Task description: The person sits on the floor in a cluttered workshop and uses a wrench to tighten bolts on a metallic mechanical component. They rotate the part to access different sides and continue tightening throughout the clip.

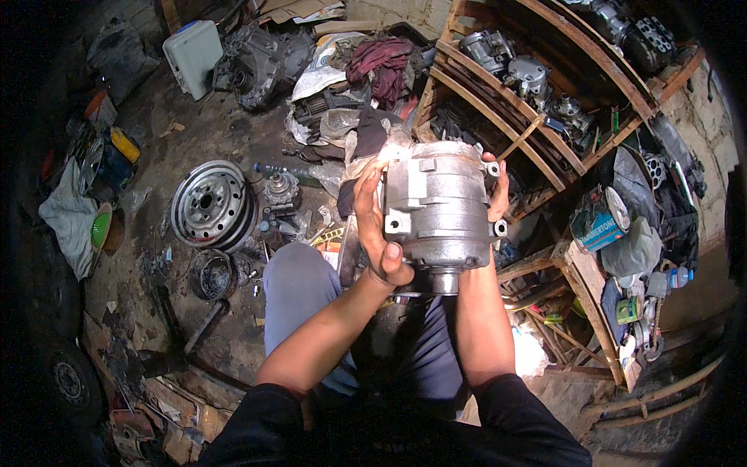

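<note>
Held up in front of me above my lap is a silver car air-conditioning compressor. It has a ribbed cylindrical body, mounting lugs with holes on both sides, and a short round stub at the end nearest me. My left hand is closed on its left side, with the thumb near the lower left lug. Against the right side presses my right hand; its fingers show past the lugs, and the rest is hidden behind the casing. The compressor's underside is out of sight.
A steel wheel rim and a small pulley-like part lie on the dirty floor at left. A gearbox housing stands farther back. Wooden shelves with more metal units rise at right, near a blue tin.
</note>
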### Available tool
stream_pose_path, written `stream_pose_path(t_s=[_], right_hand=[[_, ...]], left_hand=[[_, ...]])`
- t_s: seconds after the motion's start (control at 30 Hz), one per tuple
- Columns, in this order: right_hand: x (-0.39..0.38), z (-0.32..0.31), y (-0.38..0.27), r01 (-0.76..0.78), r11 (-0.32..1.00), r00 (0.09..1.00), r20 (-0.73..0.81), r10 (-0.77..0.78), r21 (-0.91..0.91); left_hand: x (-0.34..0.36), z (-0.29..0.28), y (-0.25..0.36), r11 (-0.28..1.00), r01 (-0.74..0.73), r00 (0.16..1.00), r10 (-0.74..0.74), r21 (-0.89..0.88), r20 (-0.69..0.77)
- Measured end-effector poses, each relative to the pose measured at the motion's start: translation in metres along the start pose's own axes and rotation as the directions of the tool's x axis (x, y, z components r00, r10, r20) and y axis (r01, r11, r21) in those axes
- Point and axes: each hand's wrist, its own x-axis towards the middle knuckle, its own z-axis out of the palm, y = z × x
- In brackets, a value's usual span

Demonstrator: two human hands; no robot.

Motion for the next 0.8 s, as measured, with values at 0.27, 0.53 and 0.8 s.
stream_pose_path(t_s=[0.27,0.53,0.8], right_hand=[[0.009,-0.021,0.016,0.036,0.996,0.999,-0.034,-0.039,-0.087],[0.013,-0.040,0.053,0.478,0.739,0.874,0.175,-0.453,-0.476],[-0.007,0.009,0.016,-0.451,0.812,0.891,0.131,0.435,0.370]], left_hand=[[0.003,-0.005,0.004,0.996,-0.068,0.996,0.065,0.053,0.057],[0.008,-0.006,0.012,0.988,-0.075,0.997,0.070,0.137,0.042],[0.024,-0.015,0.022,0.926,0.051,0.995,-0.080,0.374,0.064]])
